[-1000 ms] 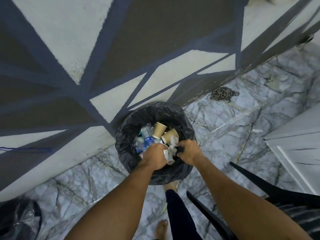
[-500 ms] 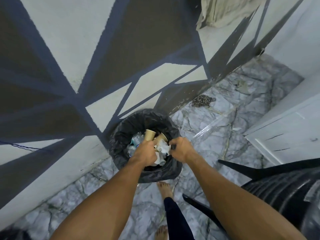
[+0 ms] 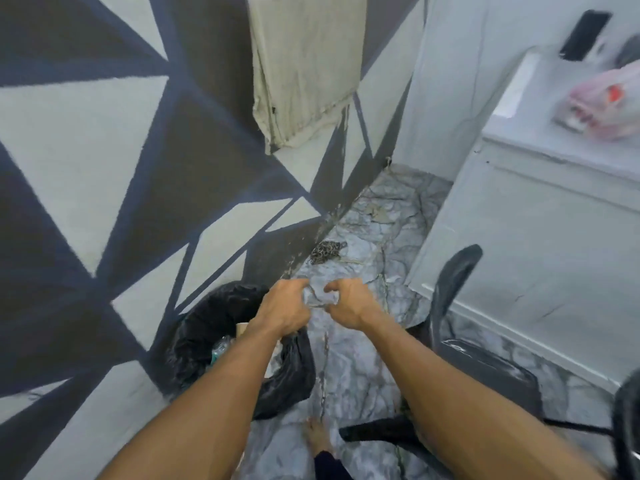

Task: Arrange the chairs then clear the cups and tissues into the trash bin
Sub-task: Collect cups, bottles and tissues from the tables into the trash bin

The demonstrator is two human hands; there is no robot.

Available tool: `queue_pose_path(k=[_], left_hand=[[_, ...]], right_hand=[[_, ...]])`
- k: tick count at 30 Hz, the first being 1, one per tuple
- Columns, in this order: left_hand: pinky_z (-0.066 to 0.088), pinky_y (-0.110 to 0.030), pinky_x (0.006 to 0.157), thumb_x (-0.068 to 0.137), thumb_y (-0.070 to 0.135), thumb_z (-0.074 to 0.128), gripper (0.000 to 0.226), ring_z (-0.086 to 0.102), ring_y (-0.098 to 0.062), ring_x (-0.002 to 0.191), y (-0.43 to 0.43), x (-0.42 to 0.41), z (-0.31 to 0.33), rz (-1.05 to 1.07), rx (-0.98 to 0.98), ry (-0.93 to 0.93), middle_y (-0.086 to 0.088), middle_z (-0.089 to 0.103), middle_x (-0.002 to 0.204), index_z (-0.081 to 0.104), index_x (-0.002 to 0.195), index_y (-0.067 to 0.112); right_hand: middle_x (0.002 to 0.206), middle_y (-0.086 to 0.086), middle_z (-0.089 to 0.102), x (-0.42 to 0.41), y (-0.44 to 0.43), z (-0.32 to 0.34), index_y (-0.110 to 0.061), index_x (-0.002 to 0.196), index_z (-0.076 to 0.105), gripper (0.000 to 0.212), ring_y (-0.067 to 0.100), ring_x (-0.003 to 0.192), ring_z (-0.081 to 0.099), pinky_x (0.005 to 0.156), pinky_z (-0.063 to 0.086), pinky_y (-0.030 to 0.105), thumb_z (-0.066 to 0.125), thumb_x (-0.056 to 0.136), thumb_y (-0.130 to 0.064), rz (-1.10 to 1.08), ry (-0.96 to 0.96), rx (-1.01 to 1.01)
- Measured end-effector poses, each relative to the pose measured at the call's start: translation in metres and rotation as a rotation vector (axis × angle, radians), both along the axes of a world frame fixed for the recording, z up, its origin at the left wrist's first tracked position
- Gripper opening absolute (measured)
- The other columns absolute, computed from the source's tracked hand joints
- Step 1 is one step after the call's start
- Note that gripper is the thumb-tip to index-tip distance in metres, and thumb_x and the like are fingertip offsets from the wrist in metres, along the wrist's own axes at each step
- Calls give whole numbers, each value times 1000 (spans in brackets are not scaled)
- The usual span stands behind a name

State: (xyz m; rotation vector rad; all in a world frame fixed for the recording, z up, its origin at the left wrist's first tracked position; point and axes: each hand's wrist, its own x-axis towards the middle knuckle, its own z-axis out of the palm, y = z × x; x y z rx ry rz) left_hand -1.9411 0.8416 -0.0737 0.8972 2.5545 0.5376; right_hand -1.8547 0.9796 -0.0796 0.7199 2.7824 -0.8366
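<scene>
Backdrop: a wall (image 3: 86, 150) painted in pale and dark grey triangles with navy lines, which meets a grey-veined marble floor (image 3: 363, 358). All positions below are given from the trash bin.

- White cabinet (image 3: 519, 254): well to the right of the bin, against the far corner.
- Black chair (image 3: 485, 375): right of the bin, between it and the cabinet. Its curved back is upright and its legs are on the floor.
- Beige cloth (image 3: 304, 64): hangs on the wall above and beyond the bin.
- Trash bin (image 3: 207, 323): lined with a black bag and stands on the floor against the wall, lower left of centre. The left forearm crosses its opening.
- Left hand (image 3: 284, 308): above the bin's far right rim, fingers curled inward.
- Right hand (image 3: 349, 303): just right of the bin, over bare floor, near the left hand but apart from it, fingers also curled.
- Grip: both hands are closed and nothing is seen in either. Motion blur is heavy, so a small scrap inside a curl may be hidden.
- Plastic bag (image 3: 602, 105): pink and white, on the cabinet top, far right of the bin.
- Bare foot (image 3: 317, 441): on the floor, just nearer than the bin.
- Dark chain-like heap (image 3: 325, 251): on the floor by the wall, beyond the bin.
- Paper cup (image 3: 241, 329): tan, inside the bin beside the forearm.
- Clear bottle (image 3: 220, 348): inside the bin, left of the cup.
</scene>
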Motion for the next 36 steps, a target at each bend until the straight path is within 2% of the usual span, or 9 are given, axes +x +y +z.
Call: queue_pose_path(k=[4,7,10,15,18,22,29,33,36], left_hand=[[41,-36,109,80,16,65,68,44,-25,136,72,54,35,-219,51,46,-5,49,147,46,145,17],[46,-35,102,75,23,70,58,53,-26,127,132,108,54,-391,127,61,-4,61,134,60,132,21],[53,-40,89,72,25,69,48,60,-27,110,183,175,67,-559,168,65,-2,64,115,64,120,19],[44,-38,106,79,28,67,65,51,-26,129,258,307,60,-782,172,-13,-1,54,139,51,142,18],[44,-35,103,81,25,67,58,53,-28,127,288,389,48,-896,141,-64,-8,57,137,55,137,15],[46,-41,104,77,20,63,65,52,-28,127,334,481,32,-1002,104,-81,-6,57,135,51,140,15],[49,-44,94,79,24,63,59,52,-24,118,392,583,13,-1116,60,-53,4,56,123,51,137,24],[47,-38,93,82,19,63,61,51,-23,121,430,600,-7,-1136,2,1,2,54,130,49,141,21],[48,-34,89,83,15,61,60,53,-23,119,457,614,-27,-1167,-21,0,0,54,131,49,142,19]], right_hand=[[122,8,67,92,54,47,-21,129,62,45,28,115,61,95,52,39,64,84,-20,-188,14,81],[113,9,71,169,92,74,-21,115,70,37,30,108,64,91,53,35,64,79,-16,-378,76,107],[131,6,63,244,122,85,-18,127,63,44,25,122,57,103,44,33,68,82,-18,-540,94,92],[132,2,62,382,162,79,-19,130,61,48,21,121,58,102,44,31,66,83,-20,-771,104,59],[118,6,70,465,174,68,-16,120,68,43,25,109,64,95,52,37,64,77,-17,-858,79,56],[132,2,62,563,202,51,-17,131,61,51,22,123,56,104,46,35,62,80,-16,-943,51,43],[102,-5,72,670,243,28,-24,116,69,36,14,96,65,89,54,33,65,81,-17,-1126,93,32],[109,-1,72,698,265,20,-19,119,69,35,18,104,64,94,52,33,62,84,-19,-1254,138,90],[98,-2,73,713,280,10,-19,101,73,26,19,96,65,85,54,34,55,84,-17,-1350,158,144]])
